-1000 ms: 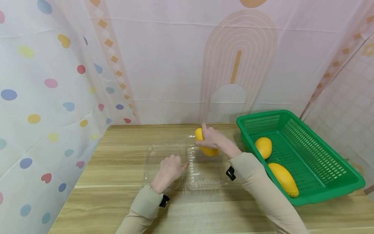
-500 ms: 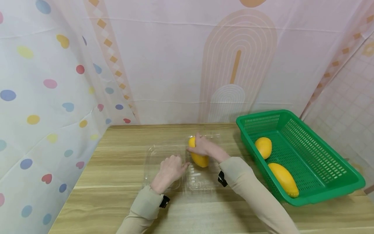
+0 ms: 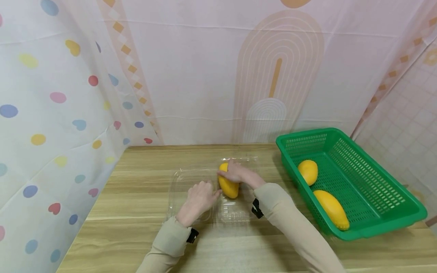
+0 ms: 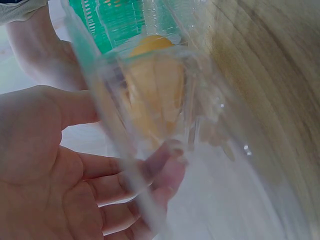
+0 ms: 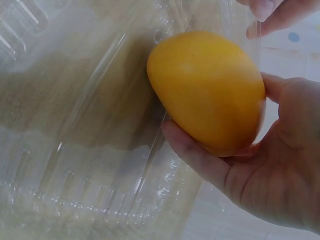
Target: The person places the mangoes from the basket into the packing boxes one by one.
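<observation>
A yellow mango (image 3: 228, 185) stands against the left side of the base of a clear plastic clamshell box (image 3: 235, 214). My right hand (image 3: 235, 172) grips it from above, and in the right wrist view its thumb and fingers lie around the mango's side. My left hand (image 3: 199, 197) is over the lid half (image 3: 177, 185) of the box, thumb pointing at the hinge. The left wrist view shows the left fingers (image 4: 117, 187) long and gently bent, their tips seen through the clear plastic.
To the right a green slotted basket (image 3: 382, 189) holds two more mangoes, one at the back (image 3: 308, 172) and one near the front (image 3: 331, 209). A wooden table (image 3: 129, 212) lies under everything, with patterned cloth (image 3: 191, 76) hanging behind it.
My right hand has carried the mango left and toward me, down into the box's base near the hinge. The left hand has stayed in place.
</observation>
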`<state>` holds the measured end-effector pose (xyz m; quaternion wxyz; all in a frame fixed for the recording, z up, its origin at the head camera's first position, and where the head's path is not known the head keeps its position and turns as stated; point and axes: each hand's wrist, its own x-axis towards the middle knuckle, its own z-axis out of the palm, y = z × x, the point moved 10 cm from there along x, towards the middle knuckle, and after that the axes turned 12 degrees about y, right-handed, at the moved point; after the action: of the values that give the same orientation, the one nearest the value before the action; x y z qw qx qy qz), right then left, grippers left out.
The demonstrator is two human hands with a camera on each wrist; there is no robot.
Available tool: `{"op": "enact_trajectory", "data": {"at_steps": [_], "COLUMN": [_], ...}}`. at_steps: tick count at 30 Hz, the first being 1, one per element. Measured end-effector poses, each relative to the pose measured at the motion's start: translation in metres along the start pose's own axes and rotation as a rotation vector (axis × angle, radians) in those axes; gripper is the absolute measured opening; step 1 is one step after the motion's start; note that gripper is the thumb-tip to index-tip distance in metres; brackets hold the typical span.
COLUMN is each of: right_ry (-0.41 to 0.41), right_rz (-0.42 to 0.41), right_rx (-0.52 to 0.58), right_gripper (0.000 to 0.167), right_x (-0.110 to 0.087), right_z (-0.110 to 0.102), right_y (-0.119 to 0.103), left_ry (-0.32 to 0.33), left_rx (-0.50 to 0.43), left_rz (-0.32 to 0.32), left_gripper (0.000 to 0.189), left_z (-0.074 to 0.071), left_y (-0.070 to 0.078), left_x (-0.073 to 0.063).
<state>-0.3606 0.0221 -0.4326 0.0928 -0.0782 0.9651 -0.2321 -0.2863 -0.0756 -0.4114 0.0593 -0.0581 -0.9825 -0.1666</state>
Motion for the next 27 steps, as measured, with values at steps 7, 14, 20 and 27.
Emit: {"op": "enact_trajectory", "data": {"at_steps": [7, 14, 20, 27], "right_ry": [-0.013, 0.032, 0.114, 0.227], "right_rz": [0.024, -0.060, -0.184, -0.270], "right_rx": [-0.010, -0.095, -0.181, -0.287], "right_gripper": [0.077, 0.070, 0.058, 0.052], "right_x": [0.000, 0.000, -0.005, -0.013], "right_z": [-0.003, -0.018, -0.049, -0.100], "right_y": [0.002, -0.008, -0.023, -0.026], "left_ry": [0.012, 0.013, 0.024, 0.034], "left_rx": [0.009, 0.020, 0.017, 0.018], "left_rz": [0.005, 0.013, 0.024, 0.027], "left_gripper": [0.039, 0.038, 0.036, 0.035], "left_z": [-0.002, -0.001, -0.001, -0.003], "left_y": [0.001, 0.001, 0.002, 0.003], "left_x": [0.001, 0.002, 0.001, 0.000]}}
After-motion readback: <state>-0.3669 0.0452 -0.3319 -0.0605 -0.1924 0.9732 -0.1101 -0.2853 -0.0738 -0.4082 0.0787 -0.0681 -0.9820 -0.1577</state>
